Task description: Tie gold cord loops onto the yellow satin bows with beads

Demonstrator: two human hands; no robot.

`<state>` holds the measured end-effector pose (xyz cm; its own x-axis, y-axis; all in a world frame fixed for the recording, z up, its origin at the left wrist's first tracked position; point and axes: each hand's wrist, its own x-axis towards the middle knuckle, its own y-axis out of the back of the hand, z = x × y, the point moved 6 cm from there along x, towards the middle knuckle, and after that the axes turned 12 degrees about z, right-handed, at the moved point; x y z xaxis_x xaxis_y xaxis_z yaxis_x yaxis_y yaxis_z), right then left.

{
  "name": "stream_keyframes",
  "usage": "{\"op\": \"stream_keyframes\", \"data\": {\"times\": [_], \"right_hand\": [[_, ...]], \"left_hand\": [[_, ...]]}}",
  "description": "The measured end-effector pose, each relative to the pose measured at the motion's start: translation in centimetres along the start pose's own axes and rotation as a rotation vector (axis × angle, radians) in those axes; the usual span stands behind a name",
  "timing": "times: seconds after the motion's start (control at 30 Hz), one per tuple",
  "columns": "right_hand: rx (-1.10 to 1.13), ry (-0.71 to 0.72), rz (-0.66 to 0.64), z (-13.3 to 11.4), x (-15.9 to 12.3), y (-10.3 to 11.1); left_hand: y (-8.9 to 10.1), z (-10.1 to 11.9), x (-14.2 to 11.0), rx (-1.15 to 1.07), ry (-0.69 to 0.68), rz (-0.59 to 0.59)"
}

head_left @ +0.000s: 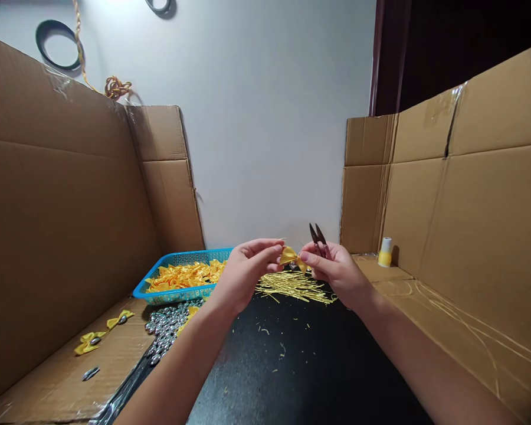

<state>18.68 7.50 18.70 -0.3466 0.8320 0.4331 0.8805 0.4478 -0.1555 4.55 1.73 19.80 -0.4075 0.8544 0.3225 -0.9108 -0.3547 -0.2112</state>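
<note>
Between my two hands a small yellow ribbon bow is held up above the black table. My left hand pinches its left side with thumb and fingers. With thumb and forefinger, my right hand grips the bow's right side. Thread snips are tucked in that same right hand, blades pointing up. A silvery bead shows partly behind the bow. Beneath the hands lies a pile of thin gold twist ties.
A blue basket of yellow bows stands left, with silver beads before it. Finished-looking bows with beads lie on cardboard. Right, a yellow thread spool stands near loose thread. Cardboard walls flank both sides.
</note>
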Motion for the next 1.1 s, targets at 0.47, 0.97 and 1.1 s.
{"op": "stream_keyframes", "data": {"times": [0.47, 0.97, 1.1], "right_hand": [[0.062, -0.143, -0.08, 1.3, 0.5, 0.1], [0.022, -0.178, -0.224, 2.1, 1.0, -0.7], [0.11, -0.218, -0.241, 1.7, 0.8, -0.5]], "left_hand": [[-0.3, -0.9, 1.1, 0.13, -0.011, -0.154], [-0.9, -2.5, 1.2, 0.024, 0.162, -0.406], [-1.0, -2.4, 1.1, -0.014, 0.18, -0.424]]}}
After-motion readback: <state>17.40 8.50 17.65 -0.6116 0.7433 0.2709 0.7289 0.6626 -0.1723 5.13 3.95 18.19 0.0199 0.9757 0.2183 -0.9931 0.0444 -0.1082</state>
